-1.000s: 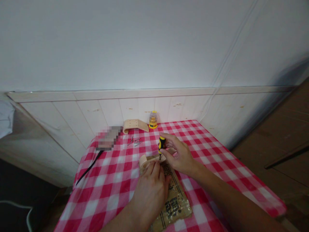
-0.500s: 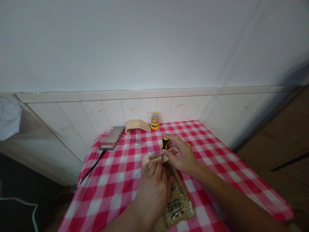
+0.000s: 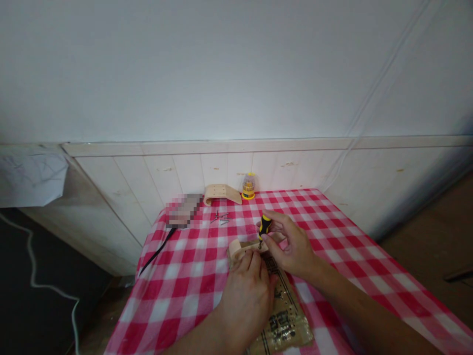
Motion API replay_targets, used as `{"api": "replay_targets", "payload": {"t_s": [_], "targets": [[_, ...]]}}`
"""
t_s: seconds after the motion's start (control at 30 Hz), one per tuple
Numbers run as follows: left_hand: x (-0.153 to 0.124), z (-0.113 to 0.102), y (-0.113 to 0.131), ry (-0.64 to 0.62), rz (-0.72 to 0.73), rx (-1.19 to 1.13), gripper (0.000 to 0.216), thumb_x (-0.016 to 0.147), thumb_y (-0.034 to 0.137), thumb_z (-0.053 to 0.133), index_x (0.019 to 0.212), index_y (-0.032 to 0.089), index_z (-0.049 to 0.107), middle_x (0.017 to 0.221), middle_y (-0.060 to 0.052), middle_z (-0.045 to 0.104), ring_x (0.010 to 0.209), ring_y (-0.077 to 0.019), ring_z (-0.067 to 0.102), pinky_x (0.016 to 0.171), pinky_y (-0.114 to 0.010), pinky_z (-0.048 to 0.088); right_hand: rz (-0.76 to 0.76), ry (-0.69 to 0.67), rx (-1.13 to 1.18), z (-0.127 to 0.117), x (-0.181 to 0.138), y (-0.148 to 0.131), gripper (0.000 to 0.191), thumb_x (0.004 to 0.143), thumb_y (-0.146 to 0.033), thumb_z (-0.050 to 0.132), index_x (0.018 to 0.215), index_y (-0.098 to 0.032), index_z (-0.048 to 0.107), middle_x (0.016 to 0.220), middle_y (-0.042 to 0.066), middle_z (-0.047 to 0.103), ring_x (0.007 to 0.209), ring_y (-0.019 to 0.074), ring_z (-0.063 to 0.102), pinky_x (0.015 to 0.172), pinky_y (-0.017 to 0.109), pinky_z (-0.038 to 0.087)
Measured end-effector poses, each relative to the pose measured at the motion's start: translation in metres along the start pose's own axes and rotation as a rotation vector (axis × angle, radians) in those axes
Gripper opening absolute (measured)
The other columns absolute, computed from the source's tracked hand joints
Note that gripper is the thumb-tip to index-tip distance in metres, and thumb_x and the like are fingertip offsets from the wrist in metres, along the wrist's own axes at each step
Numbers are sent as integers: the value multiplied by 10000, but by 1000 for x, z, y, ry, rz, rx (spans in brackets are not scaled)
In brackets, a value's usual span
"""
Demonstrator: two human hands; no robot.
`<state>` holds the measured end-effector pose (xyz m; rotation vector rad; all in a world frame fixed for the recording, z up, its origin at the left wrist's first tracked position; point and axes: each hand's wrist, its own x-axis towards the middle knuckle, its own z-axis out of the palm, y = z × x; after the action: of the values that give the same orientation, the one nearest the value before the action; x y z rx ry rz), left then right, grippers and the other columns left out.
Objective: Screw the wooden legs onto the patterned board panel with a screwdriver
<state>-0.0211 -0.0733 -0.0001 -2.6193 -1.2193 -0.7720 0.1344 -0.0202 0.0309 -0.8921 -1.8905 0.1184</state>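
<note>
My right hand (image 3: 291,246) grips a short black-and-yellow screwdriver (image 3: 265,225) between thumb and fingers. The tool leans slightly, its tip down at a pale curved wooden piece (image 3: 235,248); whether it sits in a screw is too small to tell. With its fingers close together, my left hand (image 3: 251,291) presses on the near side of that wooden piece and holds it down. My left fingers and right hand hide parts of the wood. Beneath it lies a gold-brown printed packet (image 3: 291,330).
Several screws (image 3: 222,217) lie beyond the hands. At the back stand a second bent wooden piece (image 3: 221,193) with holes and a yellow-based bit container (image 3: 249,187). A blurred flat object (image 3: 185,211) with a black strap lies left on the checkered tablecloth (image 3: 177,276).
The camera has turned a little left, so everything sits farther right in view. Both hands keep their places on the wood and the screwdriver, which tilts slightly more.
</note>
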Motion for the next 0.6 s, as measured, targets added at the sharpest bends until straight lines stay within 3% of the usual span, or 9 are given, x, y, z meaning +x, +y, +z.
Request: {"api": "replay_targets", "payload": {"t_s": [0.2, 0.33, 0.6], "targets": [[0, -2, 1, 16, -12, 6, 248, 960, 186, 530, 1144, 81, 659, 1099, -172, 702, 1132, -328, 642, 918, -498, 589, 24, 2, -11, -1, 3, -2, 559, 876, -117, 634, 1397, -276, 508, 1210, 100, 731, 994, 232, 754, 866, 377, 635], [0, 0, 1, 56, 2, -12, 272, 942, 182, 550, 1160, 64, 664, 1082, -179, 717, 1088, -326, 670, 906, -492, 603, 20, 19, -16, -1, 1, 0, 549, 877, -124, 633, 1393, -261, 502, 1149, 102, 746, 909, 217, 766, 789, 342, 650], [-4, 23, -5, 267, -4, 47, 379, 1009, 297, 460, 1145, 25, 686, 1078, -179, 747, 995, -309, 717, 819, -430, 635, -51, 46, -150, -1, -2, -2, 490, 913, -156, 594, 1383, -268, 517, 1116, 97, 766, 898, 242, 783, 747, 350, 668]]}}
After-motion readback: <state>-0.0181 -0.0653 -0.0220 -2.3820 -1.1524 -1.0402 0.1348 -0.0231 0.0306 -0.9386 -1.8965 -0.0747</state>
